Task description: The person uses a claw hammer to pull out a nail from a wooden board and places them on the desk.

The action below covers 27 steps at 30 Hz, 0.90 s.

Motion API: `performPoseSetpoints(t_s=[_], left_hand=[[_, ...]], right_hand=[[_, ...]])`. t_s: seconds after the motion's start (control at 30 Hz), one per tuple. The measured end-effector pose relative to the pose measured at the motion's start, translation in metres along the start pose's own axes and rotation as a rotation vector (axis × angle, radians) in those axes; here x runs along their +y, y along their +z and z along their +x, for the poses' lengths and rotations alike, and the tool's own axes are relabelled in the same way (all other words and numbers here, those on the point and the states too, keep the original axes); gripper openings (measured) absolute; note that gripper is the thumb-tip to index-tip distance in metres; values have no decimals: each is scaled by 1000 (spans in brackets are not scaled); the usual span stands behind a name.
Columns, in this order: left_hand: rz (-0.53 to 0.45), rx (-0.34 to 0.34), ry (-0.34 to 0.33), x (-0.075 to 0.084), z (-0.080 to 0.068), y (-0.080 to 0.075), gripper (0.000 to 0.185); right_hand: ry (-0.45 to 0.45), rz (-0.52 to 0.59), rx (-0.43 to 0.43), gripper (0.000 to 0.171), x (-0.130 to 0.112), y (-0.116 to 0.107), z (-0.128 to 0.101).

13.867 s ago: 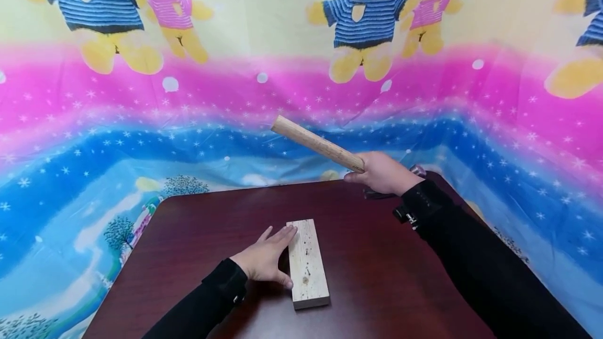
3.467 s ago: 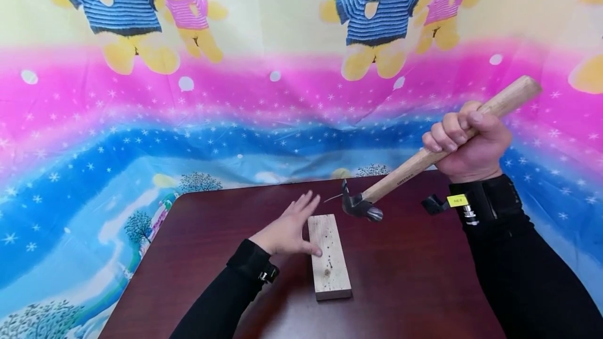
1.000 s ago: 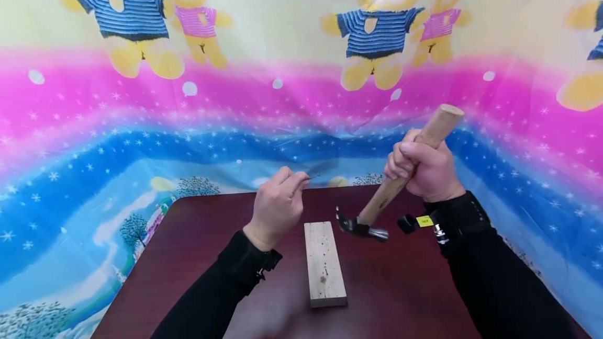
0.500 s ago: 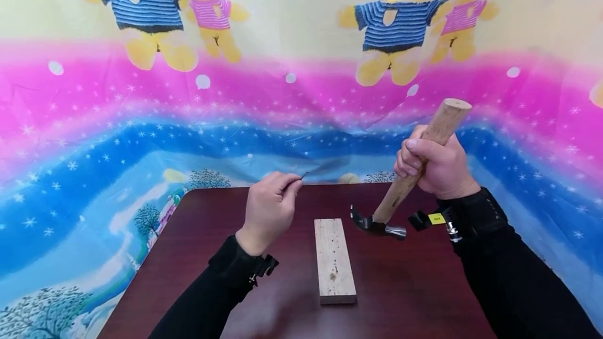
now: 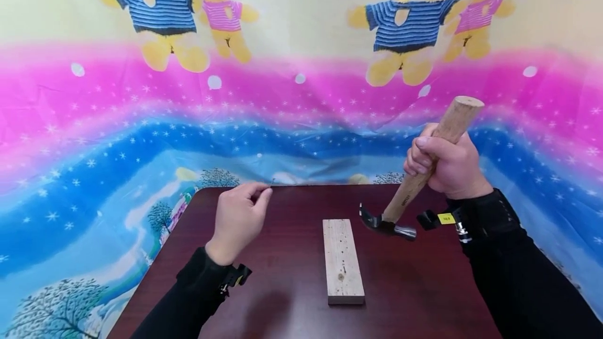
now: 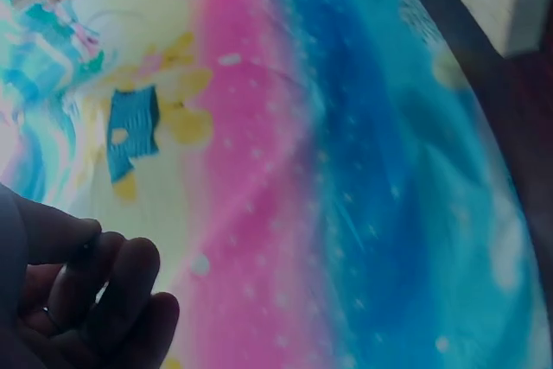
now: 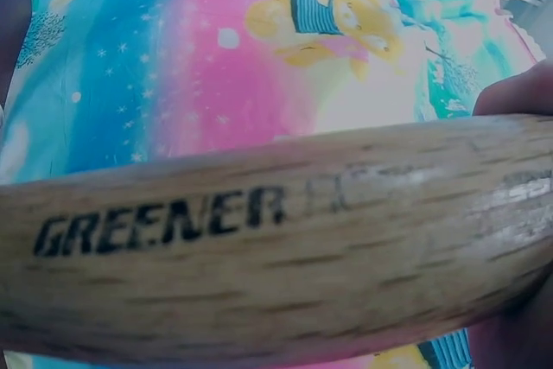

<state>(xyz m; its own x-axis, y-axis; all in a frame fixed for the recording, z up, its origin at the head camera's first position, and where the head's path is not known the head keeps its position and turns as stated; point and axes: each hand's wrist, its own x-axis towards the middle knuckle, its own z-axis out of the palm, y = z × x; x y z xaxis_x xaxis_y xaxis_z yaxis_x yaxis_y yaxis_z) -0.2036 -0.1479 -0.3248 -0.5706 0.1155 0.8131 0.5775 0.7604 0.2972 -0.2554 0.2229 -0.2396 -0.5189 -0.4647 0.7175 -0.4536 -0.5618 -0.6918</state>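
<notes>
In the head view my right hand grips the wooden handle of a claw hammer. Its dark metal head hangs low, claw toward the left, above the table. The right wrist view is mostly filled by the handle, printed GREENER. My left hand is raised at the left, thumb and forefinger pinched together; in the left wrist view the fingers are curled. The thin nail seen there moments earlier is almost wholly hidden now. Between the hands a pale wooden board lies flat, with small holes and dark marks.
The dark red-brown table has a rounded far left corner. A printed cloth with bears and snowflakes hangs behind and around it. Black bands with small cameras sit on both wrists.
Earlier the left hand touched the board, and a nail sat in the hammer's claw. Then the left fingers held that nail. Over the last second that hand has moved left and lower.
</notes>
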Motion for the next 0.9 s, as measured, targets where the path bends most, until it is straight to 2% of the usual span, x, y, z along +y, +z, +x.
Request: performPoseSetpoints(t_s=[0.2,0.3,0.4,0.57,0.67,0.77,0.9], left_hand=[[136,-30,-123,-25,-28,-25,6],[190,-78,-203,-36,-46,-39,7],[243,-184,-306,-44,-65,-51,9],[291,-442,-523,-57,-92,-66,10],[307,-578,-625,-64,-105,-71,15],[324,-665,-673,-71,-117,-74,19],[350,-704,-677,-80,-133,-76,18]], right_hand=[[7,-17,8,33,1,-4,-5],[7,-29,13,33,0,-5,-6],[4,-27,15,34,0,-8,-7],[-4,-42,28,35,-1,-8,-8],[4,-50,35,35,-1,-7,-9],[15,-54,40,34,0,-7,-9],[17,-62,47,34,2,-5,-10]])
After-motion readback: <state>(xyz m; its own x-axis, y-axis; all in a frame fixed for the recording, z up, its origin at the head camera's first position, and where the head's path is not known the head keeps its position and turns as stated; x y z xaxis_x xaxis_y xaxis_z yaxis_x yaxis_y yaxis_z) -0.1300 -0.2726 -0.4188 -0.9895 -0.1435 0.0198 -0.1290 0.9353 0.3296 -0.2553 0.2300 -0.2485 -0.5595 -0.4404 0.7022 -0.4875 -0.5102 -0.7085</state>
